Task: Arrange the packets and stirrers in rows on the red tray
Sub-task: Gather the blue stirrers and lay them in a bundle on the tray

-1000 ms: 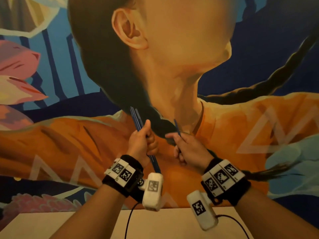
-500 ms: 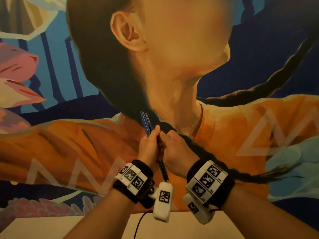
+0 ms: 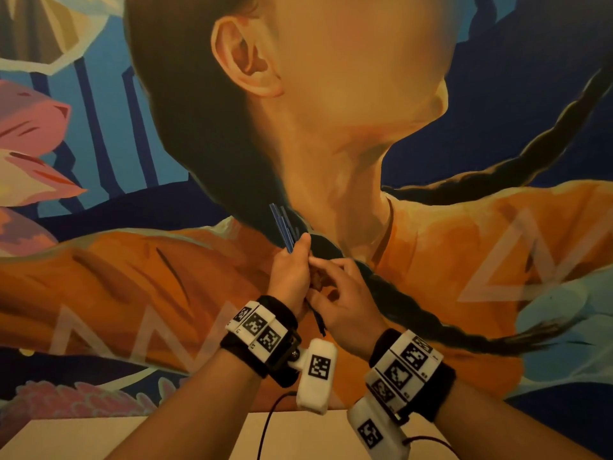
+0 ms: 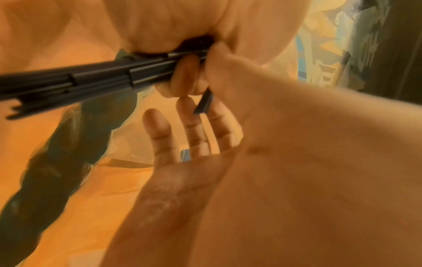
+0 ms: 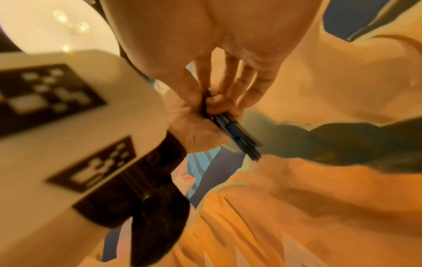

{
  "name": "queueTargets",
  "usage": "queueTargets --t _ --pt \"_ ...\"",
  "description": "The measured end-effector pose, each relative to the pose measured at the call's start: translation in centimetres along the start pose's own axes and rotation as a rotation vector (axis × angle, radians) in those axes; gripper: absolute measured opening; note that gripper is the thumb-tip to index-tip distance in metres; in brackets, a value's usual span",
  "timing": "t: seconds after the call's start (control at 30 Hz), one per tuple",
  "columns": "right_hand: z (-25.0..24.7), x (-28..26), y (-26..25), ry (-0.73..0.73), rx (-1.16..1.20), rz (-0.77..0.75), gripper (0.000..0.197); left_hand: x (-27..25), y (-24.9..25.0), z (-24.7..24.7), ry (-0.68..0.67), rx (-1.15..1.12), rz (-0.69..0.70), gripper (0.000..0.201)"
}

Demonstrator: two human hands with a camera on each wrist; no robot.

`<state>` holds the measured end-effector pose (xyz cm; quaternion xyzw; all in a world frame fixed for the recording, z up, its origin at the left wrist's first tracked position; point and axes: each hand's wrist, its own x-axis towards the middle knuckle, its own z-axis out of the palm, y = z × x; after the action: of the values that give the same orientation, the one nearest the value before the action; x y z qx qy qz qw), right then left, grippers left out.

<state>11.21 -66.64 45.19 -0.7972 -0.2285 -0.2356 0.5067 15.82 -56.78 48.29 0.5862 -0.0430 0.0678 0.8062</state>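
My left hand is raised in front of a painted wall and grips a bundle of thin dark blue stirrers, which stick out above the fist and below the wrist. My right hand is pressed against it, thumb and index finger pinching a stirrer at the bundle, the other fingers loosely spread. The left wrist view shows the stirrers running left and one short stirrer end between the two hands. In the right wrist view the stirrers leave the left fist. No tray or packets are in view.
A large mural of a figure in orange fills the wall right behind the hands. A pale table edge runs along the bottom of the head view, under my forearms, with thin cables trailing from the wrist cameras.
My right hand, which held one stirrer apart from the bundle, has moved left and joined the left hand at the bundle. Both hands have shifted slightly right.
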Motion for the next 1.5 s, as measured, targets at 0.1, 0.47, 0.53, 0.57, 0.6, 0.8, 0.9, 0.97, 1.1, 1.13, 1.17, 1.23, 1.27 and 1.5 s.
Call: queueTargets --t 0.1,0.47,0.53,0.57,0.6,0.8,0.9,0.97,1.1,1.13,1.17,1.23,1.27,1.5 --pt "0.0 -0.2 0.1 0.047 0.058 -0.026 0.036 -0.2 0.3 0.5 -0.027 0.013 0.022 0.036" --pt "0.9 0.1 1.7 -0.181 0.938 0.722 0.064 0.7 1.6 0.8 -0.089 -0.048 0.212 0.032" --pt "0.7 0.4 0.9 -0.181 1.028 0.749 0.059 0.6 1.2 0.9 -0.129 -0.025 0.217 0.033" --pt "0.4 0.6 0.6 -0.175 1.063 0.782 0.060 0.6 1.1 0.9 -0.147 -0.027 0.207 0.034" --pt "0.0 0.8 0.6 -0.162 1.079 0.810 0.063 0.6 0.9 0.9 -0.161 -0.038 0.196 0.035" --pt "-0.9 2.2 0.7 -0.053 1.014 0.812 0.059 0.4 -0.5 1.4 -0.222 0.066 0.247 0.048" --pt "-0.8 2.0 1.1 -0.081 1.005 0.805 0.060 0.6 -0.6 1.4 -0.225 0.072 0.243 0.043" --pt "-0.9 2.0 1.1 -0.127 0.936 0.770 0.060 0.6 -0.4 1.3 -0.219 0.102 0.238 0.037" --pt "-3.6 4.4 -1.2 0.032 0.584 0.522 0.066 1.2 0.0 0.4 -0.238 0.298 0.322 0.029" --pt "-4.6 5.3 -2.1 0.084 0.443 0.403 0.065 1.5 0.1 0.0 -0.271 0.397 0.369 0.032" --pt "-5.5 6.3 -3.0 0.131 0.281 0.270 0.060 1.8 0.2 -0.3 -0.306 0.526 0.413 0.033" --pt "-6.3 7.4 -4.4 0.173 0.021 0.054 0.042 2.2 0.7 -0.5 -0.375 0.815 0.488 0.029" --pt "-6.2 7.7 -4.8 0.131 -0.057 -0.004 0.039 2.1 1.3 -0.4 -0.409 0.942 0.508 0.024" --pt "-6.5 7.8 -4.6 -0.327 -0.513 -0.063 0.018 2.8 5.2 -1.6 -0.314 1.586 0.546 0.033"
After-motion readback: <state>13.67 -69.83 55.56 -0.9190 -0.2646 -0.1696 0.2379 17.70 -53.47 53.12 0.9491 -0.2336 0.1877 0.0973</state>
